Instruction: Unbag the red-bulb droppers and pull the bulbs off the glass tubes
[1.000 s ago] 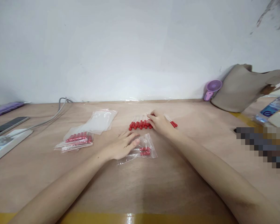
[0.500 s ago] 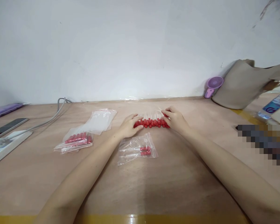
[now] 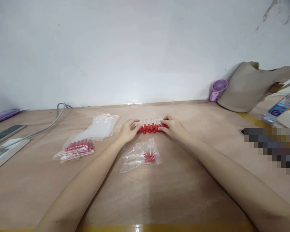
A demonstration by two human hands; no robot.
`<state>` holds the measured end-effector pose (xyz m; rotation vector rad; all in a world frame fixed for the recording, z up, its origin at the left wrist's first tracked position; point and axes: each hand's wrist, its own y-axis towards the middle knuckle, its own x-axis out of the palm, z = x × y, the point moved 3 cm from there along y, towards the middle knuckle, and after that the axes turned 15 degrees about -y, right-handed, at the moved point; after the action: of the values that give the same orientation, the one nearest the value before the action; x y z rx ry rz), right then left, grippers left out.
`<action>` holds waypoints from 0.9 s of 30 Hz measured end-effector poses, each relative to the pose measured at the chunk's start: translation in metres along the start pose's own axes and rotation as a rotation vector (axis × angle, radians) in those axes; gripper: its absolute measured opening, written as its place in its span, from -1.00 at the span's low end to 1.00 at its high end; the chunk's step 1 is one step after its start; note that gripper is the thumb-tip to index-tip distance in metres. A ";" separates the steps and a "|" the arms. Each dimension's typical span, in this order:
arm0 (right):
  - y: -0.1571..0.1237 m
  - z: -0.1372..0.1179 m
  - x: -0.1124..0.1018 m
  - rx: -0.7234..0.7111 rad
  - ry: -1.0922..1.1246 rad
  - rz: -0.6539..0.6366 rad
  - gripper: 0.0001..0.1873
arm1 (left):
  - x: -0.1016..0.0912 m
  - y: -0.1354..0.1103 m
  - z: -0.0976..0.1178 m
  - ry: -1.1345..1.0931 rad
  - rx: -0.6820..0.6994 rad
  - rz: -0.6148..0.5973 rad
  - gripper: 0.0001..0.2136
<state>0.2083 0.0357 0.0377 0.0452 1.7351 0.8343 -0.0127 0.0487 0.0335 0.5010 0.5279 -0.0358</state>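
Note:
A bundle of clear tubes with red caps lies on the table, caps toward me. My left hand presses its left end, thumb on the red caps and fingers curled behind. At the right end, my right hand grips the caps between thumb and fingers. Nearer to me lies a clear zip bag with a few red-capped tubes inside. To the left, filled zip bags of red-capped tubes are stacked beside flat, unfilled zip bags.
A white power strip with a grey cable and a phone sit at the left. Against the wall stand a purple handheld fan and a beige bag. A bottle lies at the right, near a pixelated dark area.
Both hands have moved slightly left with the bundle, and it looks squeezed narrower between them. The camera view has shifted a little. The zip bags stay put.

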 end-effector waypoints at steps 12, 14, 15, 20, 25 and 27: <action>-0.015 0.045 -0.020 0.224 0.109 0.322 -0.78 | -0.009 -0.005 -0.019 0.033 -0.109 0.186 -0.74; -0.025 0.050 -0.017 0.230 0.116 0.308 -0.80 | -0.008 -0.005 -0.017 0.045 -0.116 0.179 -0.74; -0.030 0.051 -0.015 0.225 0.121 0.300 -0.80 | -0.008 -0.005 -0.017 0.051 -0.118 0.178 -0.74; -0.038 0.046 -0.006 0.193 0.105 0.225 -0.83 | -0.008 -0.005 -0.017 0.070 -0.122 0.181 -0.73; -0.037 0.045 -0.003 0.196 0.052 0.135 -0.78 | -0.006 -0.007 -0.018 0.083 -0.100 0.183 -0.75; -0.038 0.047 -0.002 0.219 0.048 0.123 -0.77 | -0.007 -0.006 -0.018 0.087 -0.082 0.195 -0.75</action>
<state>0.2635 0.0297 0.0140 0.2832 1.8780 0.7360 -0.0278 0.0511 0.0208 0.4736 0.5610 0.1938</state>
